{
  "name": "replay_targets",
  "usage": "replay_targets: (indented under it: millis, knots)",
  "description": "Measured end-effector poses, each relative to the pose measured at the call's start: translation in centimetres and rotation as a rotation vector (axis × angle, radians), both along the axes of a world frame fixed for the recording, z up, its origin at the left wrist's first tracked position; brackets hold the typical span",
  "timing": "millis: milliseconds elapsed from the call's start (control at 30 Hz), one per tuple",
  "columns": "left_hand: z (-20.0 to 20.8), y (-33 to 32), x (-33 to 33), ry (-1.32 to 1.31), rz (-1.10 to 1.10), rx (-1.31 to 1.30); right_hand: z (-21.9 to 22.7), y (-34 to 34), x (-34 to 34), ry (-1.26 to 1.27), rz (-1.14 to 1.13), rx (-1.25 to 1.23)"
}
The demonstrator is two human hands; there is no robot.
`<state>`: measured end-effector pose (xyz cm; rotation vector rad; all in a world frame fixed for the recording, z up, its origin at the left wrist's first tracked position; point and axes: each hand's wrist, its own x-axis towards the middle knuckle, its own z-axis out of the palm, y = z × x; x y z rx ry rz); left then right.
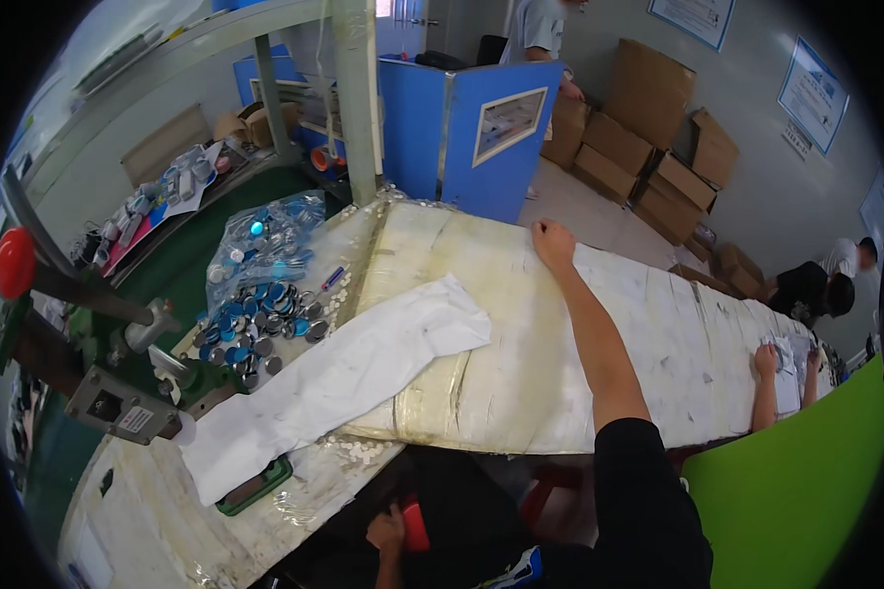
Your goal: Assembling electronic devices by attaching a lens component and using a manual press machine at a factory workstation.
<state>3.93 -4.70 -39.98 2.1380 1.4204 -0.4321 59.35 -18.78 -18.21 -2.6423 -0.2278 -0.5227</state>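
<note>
1. White wrapped bench top [521, 324]: right hand [552, 241] rests on its far edge, fingers curled into a loose fist, grasping nothing visible.
2. Left hand [388, 530] sits below the bench's near edge, fingers wrapped around a red object [415, 525].
3. White cloth [334, 378] lies across the bench's left part; round metal discs [255, 324] lie piled just left of it.

Even, bright indoor light – soft shadows only. Heavy fisheye: straight edges bow, black vignette rings the frame. Mild glare on plastic wrap; slight softness toward the rim, centre sharp.
</note>
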Motion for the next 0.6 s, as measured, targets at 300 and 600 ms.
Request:
replay_targets:
  millis: [300,600]
  knots:
    - [0.2,0.0,0.3,0.020,-0.008,-0.011,0.3,-0.2,-0.3,0.029,0.000,0.027]
    - [0.7,0.1,0.6,0.039,0.010,-0.050,0.3,0.2,-0.4,0.027,-0.032,-0.036]
